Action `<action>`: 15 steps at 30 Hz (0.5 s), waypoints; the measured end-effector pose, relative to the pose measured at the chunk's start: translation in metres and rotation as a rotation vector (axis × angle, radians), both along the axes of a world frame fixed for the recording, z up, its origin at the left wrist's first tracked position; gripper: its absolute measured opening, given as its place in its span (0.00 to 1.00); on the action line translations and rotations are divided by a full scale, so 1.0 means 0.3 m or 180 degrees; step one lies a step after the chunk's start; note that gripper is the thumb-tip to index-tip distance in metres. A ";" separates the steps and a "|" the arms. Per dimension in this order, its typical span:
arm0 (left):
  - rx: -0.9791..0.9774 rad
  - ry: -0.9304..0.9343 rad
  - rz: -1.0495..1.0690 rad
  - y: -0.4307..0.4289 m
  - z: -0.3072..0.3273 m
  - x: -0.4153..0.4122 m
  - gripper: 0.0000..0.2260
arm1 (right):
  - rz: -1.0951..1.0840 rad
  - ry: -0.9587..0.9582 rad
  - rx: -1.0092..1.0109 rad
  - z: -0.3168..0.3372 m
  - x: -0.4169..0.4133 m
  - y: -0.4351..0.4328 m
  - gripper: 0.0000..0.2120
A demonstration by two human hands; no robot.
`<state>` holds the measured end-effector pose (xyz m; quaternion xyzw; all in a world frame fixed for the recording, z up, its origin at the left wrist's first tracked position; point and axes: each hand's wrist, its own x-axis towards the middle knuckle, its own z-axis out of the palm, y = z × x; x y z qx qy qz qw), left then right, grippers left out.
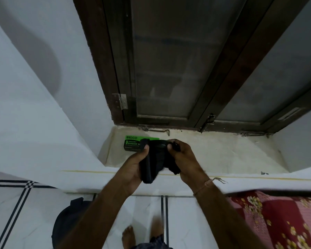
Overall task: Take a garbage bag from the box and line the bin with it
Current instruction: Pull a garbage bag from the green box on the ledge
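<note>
Folded garbage bag [157,159] upright between hands.

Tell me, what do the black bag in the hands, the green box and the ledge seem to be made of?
Bag: thin, soft plastic film, judging by its limp folds and dull black sheen. Box: probably printed cardboard, with flat faces and green and black lettering. Ledge: looks like pale polished stone, perhaps marble; its mottled surface leaves that open.
</note>
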<state>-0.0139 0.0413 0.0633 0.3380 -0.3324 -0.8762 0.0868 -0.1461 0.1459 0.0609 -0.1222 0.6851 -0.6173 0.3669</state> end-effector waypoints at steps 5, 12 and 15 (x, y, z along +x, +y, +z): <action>0.0063 0.0039 -0.0053 0.015 0.001 0.008 0.19 | 0.0363 -0.0148 -0.0017 0.017 0.027 0.005 0.19; 0.0049 0.0008 -0.0090 0.000 -0.007 0.037 0.22 | 0.0300 -0.0227 -0.0012 -0.003 0.019 0.029 0.12; 0.0026 0.0025 -0.0089 0.005 -0.006 0.040 0.23 | 0.0147 -0.0141 0.0024 -0.012 0.017 0.022 0.09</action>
